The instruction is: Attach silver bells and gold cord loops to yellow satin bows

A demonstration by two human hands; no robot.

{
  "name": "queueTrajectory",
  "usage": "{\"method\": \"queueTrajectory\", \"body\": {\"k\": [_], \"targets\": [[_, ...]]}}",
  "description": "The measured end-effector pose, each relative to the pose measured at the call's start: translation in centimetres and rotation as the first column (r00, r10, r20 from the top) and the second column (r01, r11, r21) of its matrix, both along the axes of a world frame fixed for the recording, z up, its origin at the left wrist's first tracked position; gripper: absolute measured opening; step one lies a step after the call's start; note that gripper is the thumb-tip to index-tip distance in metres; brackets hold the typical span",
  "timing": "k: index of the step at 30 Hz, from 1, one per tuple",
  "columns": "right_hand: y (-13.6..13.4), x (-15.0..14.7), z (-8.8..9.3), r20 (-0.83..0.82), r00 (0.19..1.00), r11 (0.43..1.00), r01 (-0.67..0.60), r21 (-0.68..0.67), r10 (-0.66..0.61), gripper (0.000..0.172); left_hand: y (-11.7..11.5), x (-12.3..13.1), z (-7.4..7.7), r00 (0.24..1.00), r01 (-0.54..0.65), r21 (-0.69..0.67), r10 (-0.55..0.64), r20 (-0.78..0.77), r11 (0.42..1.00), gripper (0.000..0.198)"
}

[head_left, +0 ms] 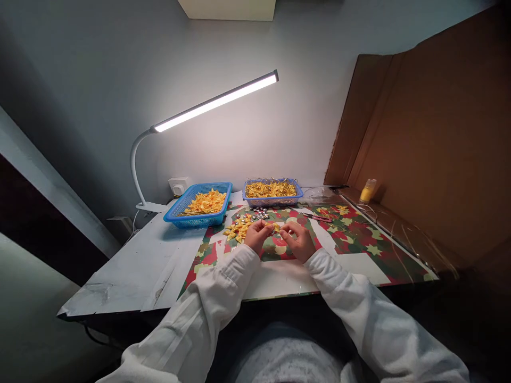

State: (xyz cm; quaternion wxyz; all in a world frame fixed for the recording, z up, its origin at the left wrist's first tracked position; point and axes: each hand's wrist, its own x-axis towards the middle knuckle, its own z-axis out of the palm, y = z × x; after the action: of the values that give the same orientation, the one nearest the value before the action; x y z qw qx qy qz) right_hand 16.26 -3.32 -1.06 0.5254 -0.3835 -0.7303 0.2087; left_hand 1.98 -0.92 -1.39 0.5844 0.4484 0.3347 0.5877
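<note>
My left hand [257, 236] and my right hand [298, 242] meet over the patterned mat, fingers pinched together. Between their fingertips is a small yellow ribbon flower [274, 227], partly covered by the fingers. Beside my left hand lies a loose pile of yellow ribbon flowers [238, 231]. Just behind the hands are several small shiny silver beads or bells [261, 214], too small to tell which. A pair of pink-handled snips [319, 218] rests beyond my right hand.
A blue basket [170, 217] of yellow pieces stands at back left, a purple-blue basket [272, 202] of yellow pieces with thin cords at the back. A lit lamp [215, 101] arches overhead. At right are a yellow-filled bottle [368, 190], finished-looking yellow strands [339, 210] and a cardboard panel [431, 122].
</note>
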Motion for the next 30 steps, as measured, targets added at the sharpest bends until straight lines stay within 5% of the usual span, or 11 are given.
{"method": "queueTrajectory", "body": {"k": [6, 11, 17, 23, 30], "targets": [[0.1, 0.0, -0.2, 0.042, 0.999, 0.999, -0.03, 0.013, 0.029, 0.023, -0.1, -0.2, 0.4, 0.975, -0.134, 0.163, 0.159, -0.155, 0.978, 0.03], [-0.2, 0.7, 0.3, 0.004, 0.982, 0.966, 0.185, 0.182, -0.189, 0.016, -0.4, -0.5, 0.6, 0.902, -0.215, 0.321, 0.313, -0.297, 0.922, 0.022], [-0.2, -0.1, -0.2, 0.144, 0.955, 0.924, 0.202, 0.324, -0.259, 0.013, -0.5, -0.6, 0.6, 0.78, -0.311, 0.467, 0.503, -0.371, 0.827, 0.02], [0.5, -0.6, -0.9, 0.192, 0.911, 0.891, 0.282, 0.355, -0.365, 0.014, -1.2, -0.2, 0.7, 0.772, -0.24, 0.517, 0.485, -0.412, 0.821, 0.016], [0.2, -0.6, -0.4, 0.094, 0.932, 0.883, 0.294, 0.366, -0.35, 0.013, -1.1, 0.0, 0.8, 0.856, -0.155, 0.483, 0.362, -0.369, 0.862, 0.014]]}}
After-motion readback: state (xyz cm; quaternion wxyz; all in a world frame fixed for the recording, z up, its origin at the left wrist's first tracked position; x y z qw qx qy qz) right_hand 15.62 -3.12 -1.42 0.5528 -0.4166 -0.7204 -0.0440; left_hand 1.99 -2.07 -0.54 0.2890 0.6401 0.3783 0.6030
